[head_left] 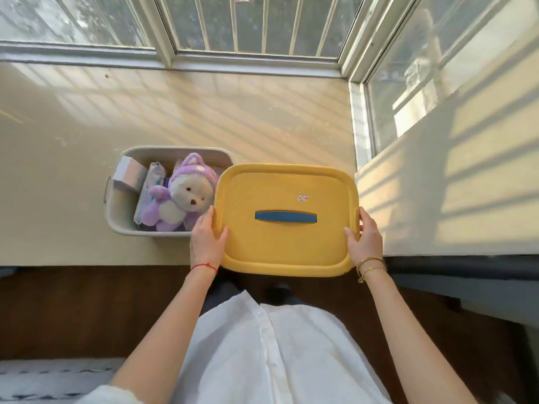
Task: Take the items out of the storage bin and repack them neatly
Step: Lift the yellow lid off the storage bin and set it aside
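Head view: both hands are gripping the yellow lid [287, 220], one at each short edge, and holding it to the right of the grey storage bin [116, 205], overlapping the bin's right end. Left hand [207, 239] is clasping the left rim, thumb on top; right hand [365, 239] is clasping the right rim the same way. Lid is off, so the opening step is looking done. Unpacking is not yet begun, judging by the contents: purple plush bear [178, 196], a white box [128, 172] and a pale packet [150, 188] are all sitting inside the bin (more may be lying underneath, cannot tell). Bin is standing on the beige window ledge [204, 118]. Remaining: set lid aside, empty, repack.
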